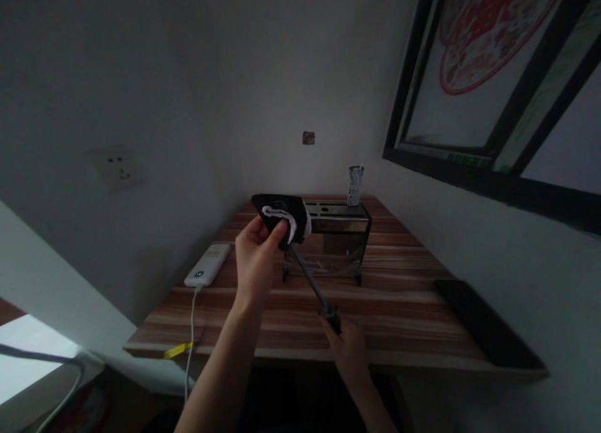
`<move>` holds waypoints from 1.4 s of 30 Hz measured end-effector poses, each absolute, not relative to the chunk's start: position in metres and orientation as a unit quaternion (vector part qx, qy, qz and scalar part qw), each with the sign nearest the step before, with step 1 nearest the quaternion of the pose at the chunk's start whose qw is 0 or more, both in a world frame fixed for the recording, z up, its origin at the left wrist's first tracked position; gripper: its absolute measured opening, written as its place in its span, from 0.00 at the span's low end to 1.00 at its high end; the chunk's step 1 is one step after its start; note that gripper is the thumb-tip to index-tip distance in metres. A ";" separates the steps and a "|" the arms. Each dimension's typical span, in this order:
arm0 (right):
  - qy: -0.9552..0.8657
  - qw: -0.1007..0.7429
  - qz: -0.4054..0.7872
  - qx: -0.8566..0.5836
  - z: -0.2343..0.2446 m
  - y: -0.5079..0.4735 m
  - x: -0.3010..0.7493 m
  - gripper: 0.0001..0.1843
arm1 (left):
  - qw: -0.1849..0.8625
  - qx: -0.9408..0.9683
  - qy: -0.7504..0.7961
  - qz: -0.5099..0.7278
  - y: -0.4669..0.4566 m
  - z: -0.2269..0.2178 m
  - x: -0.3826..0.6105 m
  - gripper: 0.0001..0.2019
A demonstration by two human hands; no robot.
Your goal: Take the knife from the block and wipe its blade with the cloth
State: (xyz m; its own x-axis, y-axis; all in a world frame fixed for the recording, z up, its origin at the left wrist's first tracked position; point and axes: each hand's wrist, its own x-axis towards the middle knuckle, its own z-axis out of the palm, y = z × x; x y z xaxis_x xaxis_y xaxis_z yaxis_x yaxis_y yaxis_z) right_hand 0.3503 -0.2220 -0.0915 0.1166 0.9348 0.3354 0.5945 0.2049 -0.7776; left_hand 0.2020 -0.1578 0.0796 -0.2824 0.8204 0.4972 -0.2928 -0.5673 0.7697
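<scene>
My left hand (257,254) is raised over the wooden table (404,308), with its fingers pinched on a black cloth with a white edge (282,214). The cloth wraps the far end of a thin metal rod (307,276). Lower down, near the table's front edge, my right hand (347,348) grips the rod's dark handle (332,317). The rod slants up and away from the right hand to the cloth. Just behind the cloth stands a dark metal holder with slots in its top (338,233).
A white power bank (209,264) lies at the table's left side, its cable (191,333) hanging over the front edge by a yellow tag (177,350). A black flat object (486,323) lies at the right. A small silvery packet (355,184) stands by the wall. A wall socket (116,165) is on the left.
</scene>
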 end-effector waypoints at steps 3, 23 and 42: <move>-0.635 0.441 0.193 -0.605 -0.090 -0.222 0.350 0.16 | 0.374 0.466 0.281 0.751 -0.160 0.077 0.202 0.12; -0.593 0.500 0.237 -0.585 -0.092 -0.219 0.352 0.23 | 0.506 0.511 0.367 0.591 -0.186 0.017 0.240 0.12; -0.613 0.477 0.240 -0.582 -0.090 -0.224 0.351 0.15 | 0.479 0.541 0.409 0.557 -0.215 -0.018 0.244 0.14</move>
State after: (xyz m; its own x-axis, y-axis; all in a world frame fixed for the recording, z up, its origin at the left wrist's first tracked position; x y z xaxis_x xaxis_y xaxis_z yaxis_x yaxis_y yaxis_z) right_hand 0.3513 -0.2244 -0.0898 0.1326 0.9425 0.3067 0.4853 0.2081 -0.8492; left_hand 0.2438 -0.2147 -0.0183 0.0454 0.9763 0.2114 -0.0909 -0.2067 0.9742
